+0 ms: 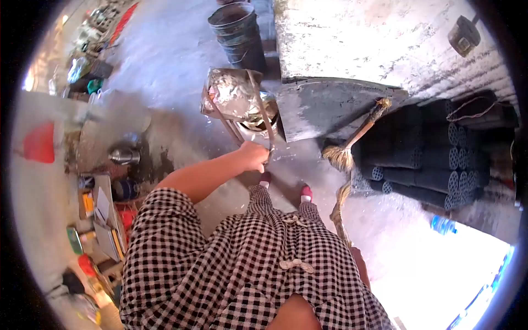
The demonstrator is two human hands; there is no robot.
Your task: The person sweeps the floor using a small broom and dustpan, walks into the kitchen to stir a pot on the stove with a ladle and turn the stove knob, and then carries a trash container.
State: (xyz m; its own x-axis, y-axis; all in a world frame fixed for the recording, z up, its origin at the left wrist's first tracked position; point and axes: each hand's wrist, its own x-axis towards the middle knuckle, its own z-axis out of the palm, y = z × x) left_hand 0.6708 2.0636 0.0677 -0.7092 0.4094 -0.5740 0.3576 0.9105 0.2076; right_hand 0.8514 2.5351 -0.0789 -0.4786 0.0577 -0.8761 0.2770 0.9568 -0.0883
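Note:
My left hand (256, 156) is closed around the long thin handle of a dustpan (230, 94) made of dented, shiny sheet metal. Its pan hangs ahead of my feet, in front of a bucket. On my right, a worn straw broom (339, 158) with a frayed, bound head and a stick runs down to my right arm. Only a sliver of my right hand (358, 263) shows beside the checked garment, where the broom's lower end meets it; its fingers are hidden.
A dark bucket (237, 36) stands beyond the dustpan. Stacked honeycomb coal briquettes (434, 157) lie right, behind a grey slab (324, 107). A metal kettle (124, 156) and a box of odds and ends (104, 217) are left. A blue water bottle (443, 225) lies by the bright doorway.

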